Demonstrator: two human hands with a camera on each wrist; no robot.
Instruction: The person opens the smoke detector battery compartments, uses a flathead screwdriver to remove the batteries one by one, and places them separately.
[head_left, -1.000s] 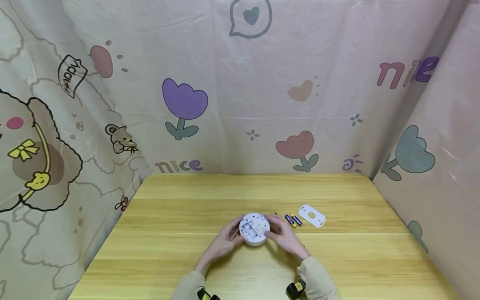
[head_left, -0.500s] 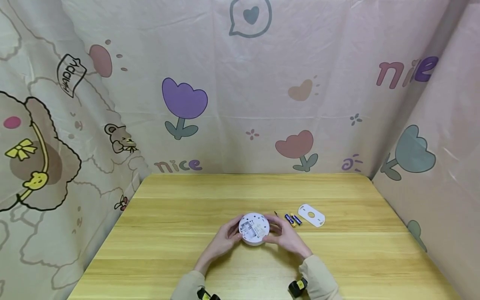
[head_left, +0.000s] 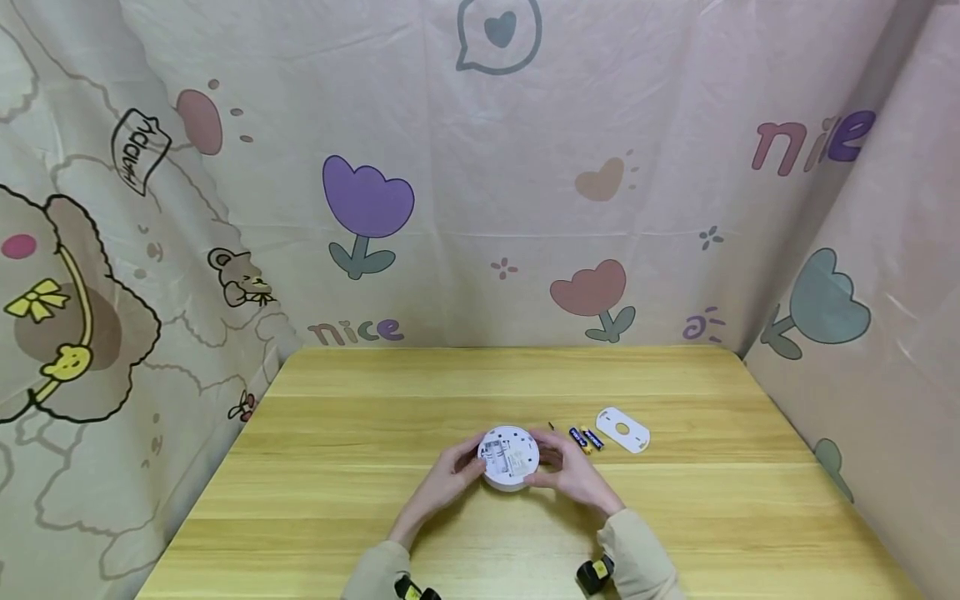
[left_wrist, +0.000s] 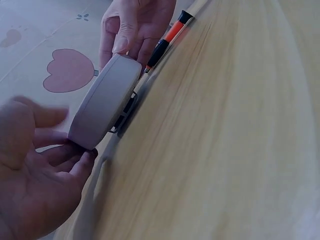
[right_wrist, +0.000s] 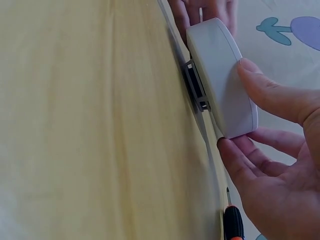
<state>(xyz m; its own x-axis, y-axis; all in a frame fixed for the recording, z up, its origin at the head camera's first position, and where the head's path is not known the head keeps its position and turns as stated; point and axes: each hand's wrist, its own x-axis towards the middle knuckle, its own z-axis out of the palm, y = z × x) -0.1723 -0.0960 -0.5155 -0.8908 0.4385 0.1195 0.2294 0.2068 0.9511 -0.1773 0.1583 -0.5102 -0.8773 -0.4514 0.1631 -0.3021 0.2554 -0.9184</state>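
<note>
A round white smoke detector (head_left: 517, 465) is held between both hands near the middle of the table, its back face with the battery bay and label turned up. My left hand (head_left: 450, 469) holds its left side; in the left wrist view the fingers touch the lower rim, while the thumb (left_wrist: 50, 116) is blurred and off the casing. My right hand (head_left: 567, 477) grips the opposite side, thumb (right_wrist: 267, 90) on the casing and fingertips at the rim. From the underside juts a dark bracket (right_wrist: 195, 84). Close by the right hand lies an orange and black screwdriver (left_wrist: 172, 35).
Two blue and yellow batteries (head_left: 579, 438) lie to the right of the right hand. Beyond them is a white mounting plate (head_left: 636, 436) with a round hole. The wooden table (head_left: 360, 400) meets a printed curtain (head_left: 487, 167) at the back and sides.
The smoke detector has turned a little clockwise between the hands. My left thumb has moved up along the rim, and my right thumb has slid down its side.
</note>
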